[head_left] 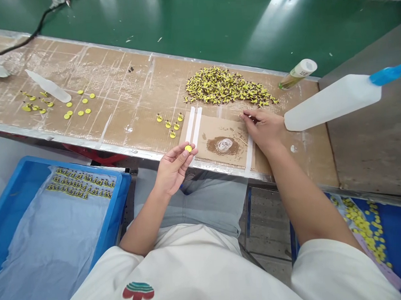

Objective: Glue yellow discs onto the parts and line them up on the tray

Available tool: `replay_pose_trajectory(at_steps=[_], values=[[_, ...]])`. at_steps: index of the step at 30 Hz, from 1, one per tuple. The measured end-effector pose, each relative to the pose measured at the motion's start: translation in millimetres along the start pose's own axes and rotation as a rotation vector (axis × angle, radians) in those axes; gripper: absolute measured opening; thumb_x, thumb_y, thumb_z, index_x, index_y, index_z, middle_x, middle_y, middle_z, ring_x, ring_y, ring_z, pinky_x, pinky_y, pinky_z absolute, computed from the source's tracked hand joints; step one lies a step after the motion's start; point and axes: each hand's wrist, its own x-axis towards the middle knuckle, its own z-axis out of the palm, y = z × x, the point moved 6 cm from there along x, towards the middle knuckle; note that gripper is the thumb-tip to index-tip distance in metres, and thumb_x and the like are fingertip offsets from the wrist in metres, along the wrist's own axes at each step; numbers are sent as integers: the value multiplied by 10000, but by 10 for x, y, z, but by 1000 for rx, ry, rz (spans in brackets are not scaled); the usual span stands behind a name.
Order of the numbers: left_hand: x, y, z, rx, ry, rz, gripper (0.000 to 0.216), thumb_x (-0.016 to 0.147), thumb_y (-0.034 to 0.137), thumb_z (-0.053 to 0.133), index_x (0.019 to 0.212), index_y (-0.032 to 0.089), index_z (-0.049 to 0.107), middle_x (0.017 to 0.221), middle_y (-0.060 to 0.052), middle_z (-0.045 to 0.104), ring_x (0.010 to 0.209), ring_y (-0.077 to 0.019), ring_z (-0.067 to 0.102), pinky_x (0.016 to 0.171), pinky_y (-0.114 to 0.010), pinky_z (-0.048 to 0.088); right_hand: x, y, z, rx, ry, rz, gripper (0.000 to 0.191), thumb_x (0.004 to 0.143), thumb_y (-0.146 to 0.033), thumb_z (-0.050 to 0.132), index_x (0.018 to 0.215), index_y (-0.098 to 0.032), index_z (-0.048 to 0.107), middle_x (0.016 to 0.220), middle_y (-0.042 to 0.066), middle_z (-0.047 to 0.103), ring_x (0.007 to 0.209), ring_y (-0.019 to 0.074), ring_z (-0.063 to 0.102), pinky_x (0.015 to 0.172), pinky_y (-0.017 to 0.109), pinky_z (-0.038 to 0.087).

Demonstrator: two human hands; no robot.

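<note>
In the head view, the left hand (174,170) pinches a yellow disc (188,148), at nine o'clock from the clear blob (225,145). The right hand (265,127), at two o'clock, has its fingertips together; I can't tell if they grip anything. Holding the disc flat by its edge should keep its face clean. No words can be read on the tube (297,75), between one and two o'clock.

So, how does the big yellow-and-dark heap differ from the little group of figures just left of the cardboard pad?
The heap holds far more pieces than the group, which has five. The heap's pieces lie jumbled together, while the group's stand apart. Each figure in the group has a round yellow base; I can't make out any in the heap. Both show yellow with dark parts.
</note>
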Motion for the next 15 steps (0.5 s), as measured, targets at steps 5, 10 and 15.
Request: replay_pose_trajectory(at_steps=[5, 10, 15], values=[[15, -72, 27, -22, 63, 43, 271, 709, 199, 783, 972, 177, 724, 997, -46, 746, 843, -112, 723, 747, -126, 556, -304, -364, -250, 266, 247, 137, 253, 829, -397, 687, 1002, -216, 718, 939, 45, 730, 822, 206, 696, 767, 371, 582], [13, -110, 63, -40, 116, 115, 291, 701, 228, 791, 978, 170, 722, 1005, -46, 743, 813, -94, 718, 753, -134, 549, -641, -696, -236, 325, 290, 74, 160, 797, -316, 731, 934, -235, 739, 872, 35, 737, 774, 192, 698, 737, 353, 581], [-6, -110, 58, -51, 115, 105, 252, 716, 203, 777, 961, 173, 727, 985, -34, 744, 790, -73, 711, 737, -116, 544, -720, -746, -142, 295, 257, 8, 145, 792, -270, 734, 935, -251, 743, 830, 25, 728, 731, 178, 686, 706, 335, 574]])
